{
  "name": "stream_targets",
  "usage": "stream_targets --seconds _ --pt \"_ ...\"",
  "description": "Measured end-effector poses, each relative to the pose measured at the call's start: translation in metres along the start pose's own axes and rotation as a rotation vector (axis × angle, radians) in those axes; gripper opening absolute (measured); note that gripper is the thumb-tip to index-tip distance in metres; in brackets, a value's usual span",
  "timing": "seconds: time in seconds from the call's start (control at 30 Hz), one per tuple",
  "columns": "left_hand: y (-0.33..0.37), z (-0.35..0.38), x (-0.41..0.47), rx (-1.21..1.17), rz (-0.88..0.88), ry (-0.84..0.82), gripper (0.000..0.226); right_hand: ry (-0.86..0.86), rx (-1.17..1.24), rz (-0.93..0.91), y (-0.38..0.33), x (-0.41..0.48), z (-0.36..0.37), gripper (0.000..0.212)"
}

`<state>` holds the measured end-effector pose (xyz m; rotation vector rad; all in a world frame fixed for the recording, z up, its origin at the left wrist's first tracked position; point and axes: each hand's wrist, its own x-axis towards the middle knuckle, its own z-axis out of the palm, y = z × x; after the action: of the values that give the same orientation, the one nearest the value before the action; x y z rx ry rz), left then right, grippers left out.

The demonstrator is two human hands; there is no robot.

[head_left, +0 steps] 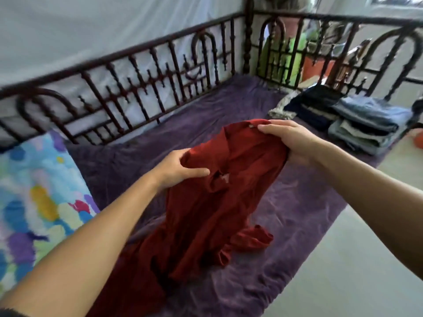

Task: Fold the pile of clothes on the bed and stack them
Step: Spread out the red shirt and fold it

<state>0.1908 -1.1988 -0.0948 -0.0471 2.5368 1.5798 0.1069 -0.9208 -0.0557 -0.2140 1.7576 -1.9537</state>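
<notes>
Plainly the red garment [217,202] is a light, limp piece of cloth: it sags between our hands and puddles where it meets the purple sheet [297,213], so we judge it will hold no shape of its own and will crease wherever we let it bunch. It looks neither slippery nor fragile; a modest pinch should carry it. The sensible places to take hold are the two shoulders or the top edge beside the collar [238,131], so that the body hangs straight and can be laid flat for folding. Our left hand [180,170] grips a gathered fold at one side of the upper part, thumb laid across the front and the fingers curled behind the cloth, mostly hidden. Our right hand [288,140] holds the top edge at the other side, its fingers close together and curled over the fabric; we cannot tell where its thumb lies.

The garment is a deep brick red, with what seems a collar at the top and a small pale tag [251,126] near it. Its upper part is lifted above the sheet, while the lower part trails on the sheet towards us, and one short sleeve [251,240] lies crumpled on the sheet to the right. Well apart, at the far right end of the sheet, sit the folded stacks [366,126] of denim and dark pieces.
</notes>
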Motion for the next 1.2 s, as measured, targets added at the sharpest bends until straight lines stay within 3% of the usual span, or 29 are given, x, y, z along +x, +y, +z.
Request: stream_targets --seconds 0.03,0.1,0.17,0.2,0.27,0.37,0.43,0.5,0.57,0.63,0.73,0.83,0.9,0.97,1.1,1.2 --pt "0.015 -0.009 -0.006 0.094 0.010 -0.004 0.024 -0.075 -0.041 -0.033 -0.020 -0.006 -0.005 0.021" --pt "0.047 -0.027 -0.015 0.239 0.056 0.158 0.019 -0.207 -0.279 -0.057 -0.054 -0.022 -0.015 0.049" --pt "0.079 -0.040 -0.027 0.232 0.163 0.365 0.003 -0.281 -0.685 -0.078 -0.074 -0.038 -0.014 0.055" --pt "0.097 -0.042 -0.035 0.187 0.218 0.423 0.015 -0.292 -0.888 -0.075 -0.077 -0.042 -0.012 0.052" --pt "0.126 -0.044 -0.046 0.102 0.257 0.454 0.024 -0.201 -1.279 -0.109 -0.074 -0.042 -0.006 0.044" --pt "0.159 -0.045 -0.060 0.145 0.284 0.526 0.026 0.187 -1.582 -0.262 -0.076 -0.035 -0.008 0.033" --pt "0.173 -0.052 -0.072 0.157 0.339 0.611 0.035 0.304 -1.484 -0.275 -0.086 -0.030 -0.024 0.024" --pt "0.179 -0.062 -0.086 0.221 0.370 0.654 0.038 0.289 -1.172 -0.282 -0.096 -0.026 -0.040 0.020" --pt "0.182 -0.064 -0.103 0.351 0.301 0.602 0.030 0.268 -0.761 -0.296 -0.101 -0.026 -0.042 0.015" --pt "0.182 -0.061 -0.117 0.420 0.179 0.461 0.025 0.317 -0.532 -0.322 -0.107 -0.024 -0.035 0.017" --pt "0.181 -0.058 -0.137 0.417 0.000 0.342 0.017 0.499 -0.376 -0.408 -0.129 -0.025 -0.026 0.019" --pt "0.174 -0.063 -0.151 0.316 -0.056 0.396 0.017 0.547 -0.423 -0.512 -0.160 -0.033 -0.030 0.022" --pt "0.168 -0.057 -0.156 0.185 -0.056 0.453 0.019 0.483 -0.572 -0.562 -0.166 -0.041 -0.026 0.029" --pt "0.161 -0.047 -0.153 0.096 -0.069 0.551 0.025 0.298 -0.669 -0.551 -0.149 -0.052 -0.008 0.036" --pt "0.162 -0.034 -0.145 0.106 -0.046 0.716 0.021 -0.169 -0.762 -0.295 -0.043 -0.080 0.043 0.050" --pt "0.169 -0.032 -0.144 0.125 -0.024 0.865 0.032 -0.227 -0.721 -0.314 0.033 -0.105 0.080 0.053"
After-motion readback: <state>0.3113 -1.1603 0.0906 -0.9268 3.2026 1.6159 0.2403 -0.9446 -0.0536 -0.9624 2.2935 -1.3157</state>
